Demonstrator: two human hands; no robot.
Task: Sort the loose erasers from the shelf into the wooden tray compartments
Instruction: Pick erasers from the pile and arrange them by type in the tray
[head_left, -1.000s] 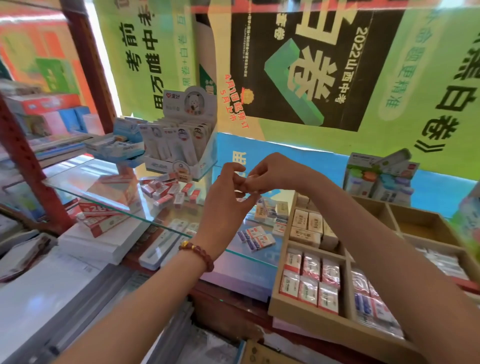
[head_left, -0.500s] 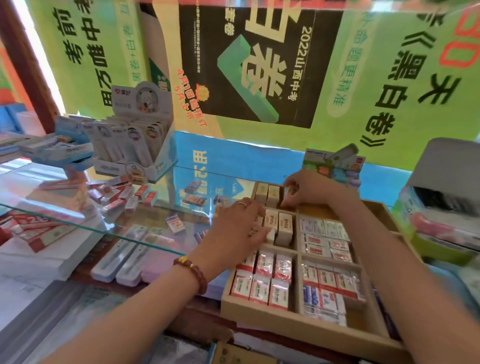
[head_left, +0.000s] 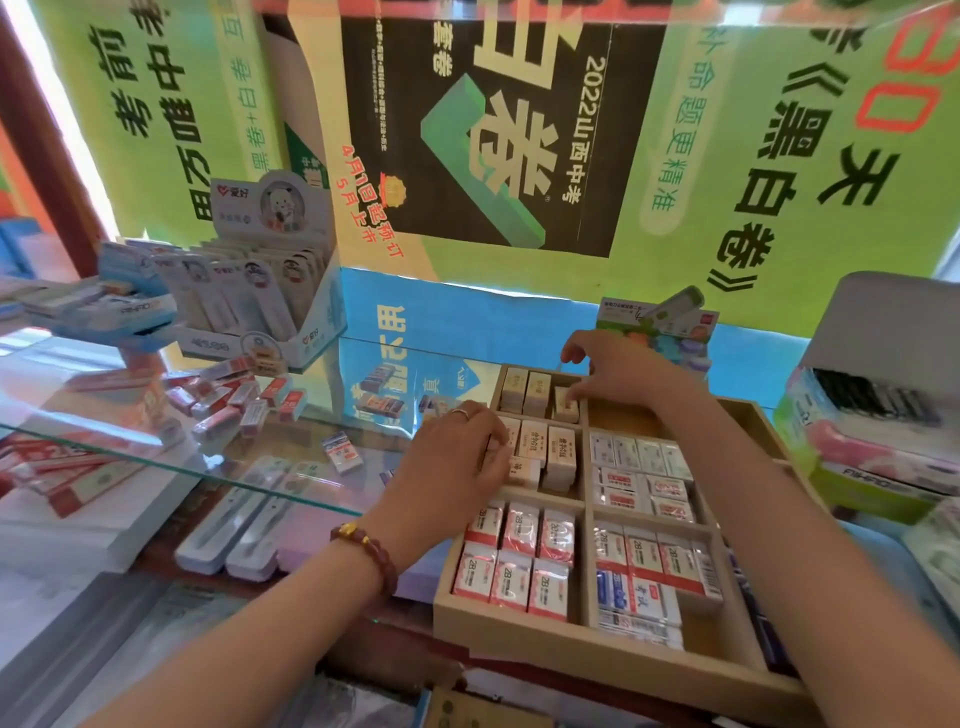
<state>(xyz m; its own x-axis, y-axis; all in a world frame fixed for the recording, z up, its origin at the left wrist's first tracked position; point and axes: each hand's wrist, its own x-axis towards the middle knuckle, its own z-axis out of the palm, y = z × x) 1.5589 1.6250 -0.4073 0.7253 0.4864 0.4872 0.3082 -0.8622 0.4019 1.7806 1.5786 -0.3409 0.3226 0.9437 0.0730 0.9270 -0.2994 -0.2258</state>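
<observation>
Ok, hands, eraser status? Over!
Left hand on cream erasers, mid wooden tray, grip hidden. Right hand touches tilted eraser behind them. Loose erasers on glass shelf. Nothing blocking.

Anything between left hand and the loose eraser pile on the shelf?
Nothing visible blocks it. Between left hand and pile the glass shelf holds only one flat-lying eraser; the display box stands behind the pile.

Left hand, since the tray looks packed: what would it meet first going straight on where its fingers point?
The left hand points into the wooden tray, so it would first meet the cream erasers in the second compartment from the back; it may already touch them.
</observation>
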